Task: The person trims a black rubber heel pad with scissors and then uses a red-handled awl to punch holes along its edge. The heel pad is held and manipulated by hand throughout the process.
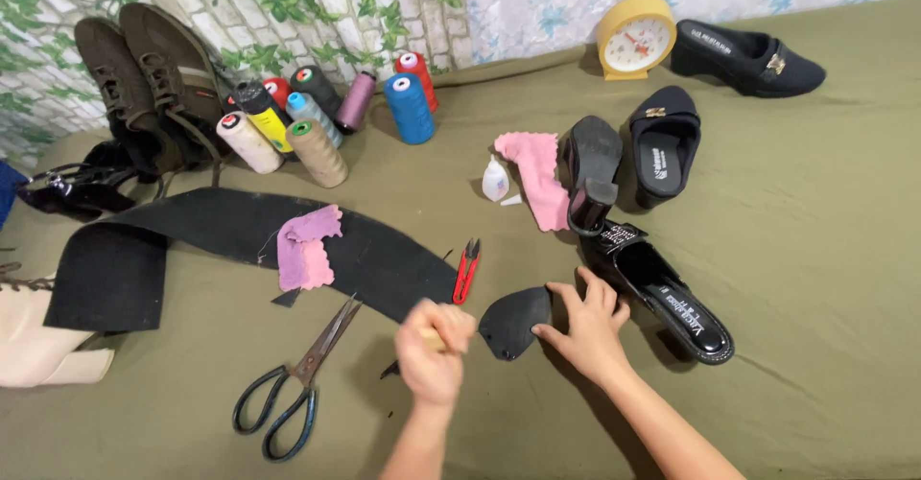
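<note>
An olive-green cloth [815,250], matte and slightly creased, covers the surface where everything lies. Near the middle sits a small black cut piece [513,322], flat, dull and rounded like a shoe-toe shape, with a little pointed edge at the bottom. The right hand [587,331] lies on its right edge, fingers spread and pressed flat, pinning it to the cloth. The left hand [434,344] is clenched around a thin pale stick [436,339], perhaps a brush or pencil handle; motion blur hides its tip. That fist hovers just beside the cut piece's left side.

Just beside the right hand lies a glossy black heeled shoe [672,298], its insole facing up. Behind it a second heeled shoe [590,168] rests tipped on its side, touching a fuzzy pink rag [537,178] and near a small white glue bottle [495,180]. A long curved sheet of black felt-like material [192,240] stretches across the left, carrying a lilac cloth [305,250]. Red thread snips [466,271] lie at its right end, and steel scissors with dark loop handles [288,389] lie below it. Farther back stand cones of coloured thread [326,116], brown lace-up shoes [153,68], a yellow round clock [635,37] and black suede slip-ons [748,58].
</note>
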